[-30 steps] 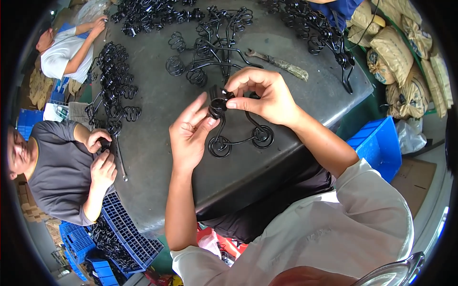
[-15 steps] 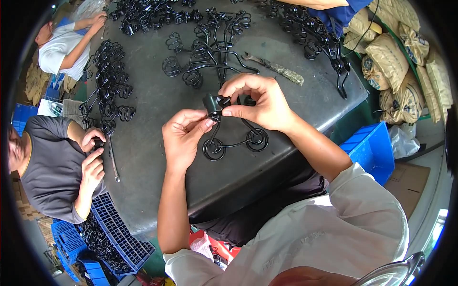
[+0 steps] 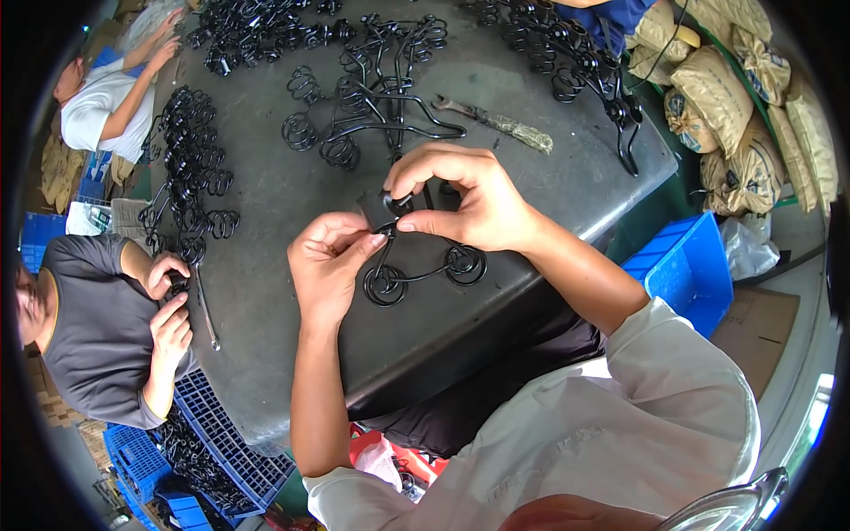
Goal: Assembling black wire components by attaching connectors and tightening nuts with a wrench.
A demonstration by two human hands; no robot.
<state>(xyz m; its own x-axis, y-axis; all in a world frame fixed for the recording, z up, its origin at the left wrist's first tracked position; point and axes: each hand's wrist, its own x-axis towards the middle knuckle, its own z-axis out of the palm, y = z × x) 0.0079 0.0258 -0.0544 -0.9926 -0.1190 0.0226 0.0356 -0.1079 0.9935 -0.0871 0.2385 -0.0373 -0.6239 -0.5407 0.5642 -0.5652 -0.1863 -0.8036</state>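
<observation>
Both of my hands are closed in a pinch over the table's near part. Between the fingertips sits a small black block-shaped part [image 3: 378,209], and its exact kind cannot be made out. My left hand [image 3: 323,270] grips its lower side between thumb and forefinger. My right hand [image 3: 474,196] pinches its upper right side, hiding some of it. Just below lies a bent black wire piece [image 3: 416,279] with a coiled loop at each end, its upper portion covered by my hands. Beyond them lie more black coiled wire pieces [image 3: 390,97].
An open-end wrench [image 3: 496,122] with a wrapped handle lies at the far right of the dark table [image 3: 257,265]. Piles of black coiled parts [image 3: 190,173] line its left and far sides. A co-worker [image 3: 97,319] handles a small part at left, near a metal rod [image 3: 207,310]. A blue bin [image 3: 686,274] stands right.
The black part has turned a little between my fingers, and my right fingertips have shifted on it. The whole view has moved slightly.
</observation>
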